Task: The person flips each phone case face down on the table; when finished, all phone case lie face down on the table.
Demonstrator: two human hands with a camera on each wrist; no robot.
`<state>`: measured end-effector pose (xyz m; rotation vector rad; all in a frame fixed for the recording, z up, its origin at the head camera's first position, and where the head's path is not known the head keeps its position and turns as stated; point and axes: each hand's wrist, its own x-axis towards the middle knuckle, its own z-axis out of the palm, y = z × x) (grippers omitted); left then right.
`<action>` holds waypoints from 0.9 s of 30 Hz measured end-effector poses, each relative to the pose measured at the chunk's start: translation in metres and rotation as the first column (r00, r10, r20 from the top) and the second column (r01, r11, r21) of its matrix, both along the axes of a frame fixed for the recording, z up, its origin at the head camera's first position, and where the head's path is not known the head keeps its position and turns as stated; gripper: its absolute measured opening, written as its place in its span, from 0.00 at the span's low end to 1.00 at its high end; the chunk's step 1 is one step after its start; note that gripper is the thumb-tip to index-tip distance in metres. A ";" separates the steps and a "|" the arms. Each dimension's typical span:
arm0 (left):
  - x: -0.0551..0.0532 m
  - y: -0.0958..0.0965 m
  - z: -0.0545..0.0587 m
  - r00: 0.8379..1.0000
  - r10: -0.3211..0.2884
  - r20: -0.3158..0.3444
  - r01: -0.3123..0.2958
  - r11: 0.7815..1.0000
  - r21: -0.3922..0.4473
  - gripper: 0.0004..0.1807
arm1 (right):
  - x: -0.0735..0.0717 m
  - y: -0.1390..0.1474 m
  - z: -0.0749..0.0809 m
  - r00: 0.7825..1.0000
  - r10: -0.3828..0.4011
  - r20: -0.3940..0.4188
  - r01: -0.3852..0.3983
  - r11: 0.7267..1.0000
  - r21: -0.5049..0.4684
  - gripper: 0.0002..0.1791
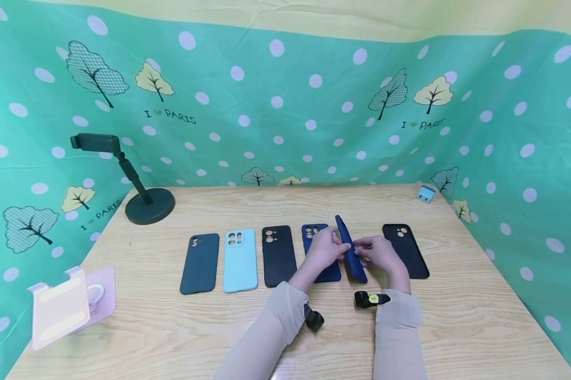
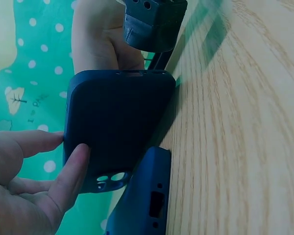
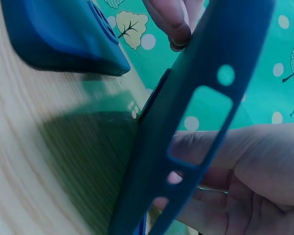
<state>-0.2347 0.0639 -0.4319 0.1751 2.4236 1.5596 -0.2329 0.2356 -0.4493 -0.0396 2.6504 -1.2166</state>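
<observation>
A dark blue phone case (image 1: pixel 350 250) stands tilted on its long edge, held between both hands close over the table. My left hand (image 1: pixel 324 247) pinches its upper edge with thumb and fingers; in the left wrist view, the thumb lies against the back, near the camera cutouts. From the other side my right hand (image 1: pixel 379 252) grips the case, its thumb showing through the port opening in the right wrist view. Another navy phone case (image 1: pixel 331 272) lies flat beneath my left hand, partly covered. A black phone case (image 1: pixel 411 256) lies to the right, partly behind my right wrist.
Left of the hands lie a black case (image 1: pixel 279 258), a light blue case (image 1: pixel 240 264) and a dark slate case (image 1: pixel 199 264). A black phone stand (image 1: pixel 149 206) is at back left, a pink folding stand (image 1: pixel 62 314) at front left, a small blue charger (image 1: pixel 426 194) at back right.
</observation>
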 end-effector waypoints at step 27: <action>-0.002 -0.003 0.004 0.999 -0.004 -0.054 0.004 1.000 0.009 0.29 | -0.002 -0.010 0.001 0.996 0.081 0.042 -0.078 0.996 -0.053 0.15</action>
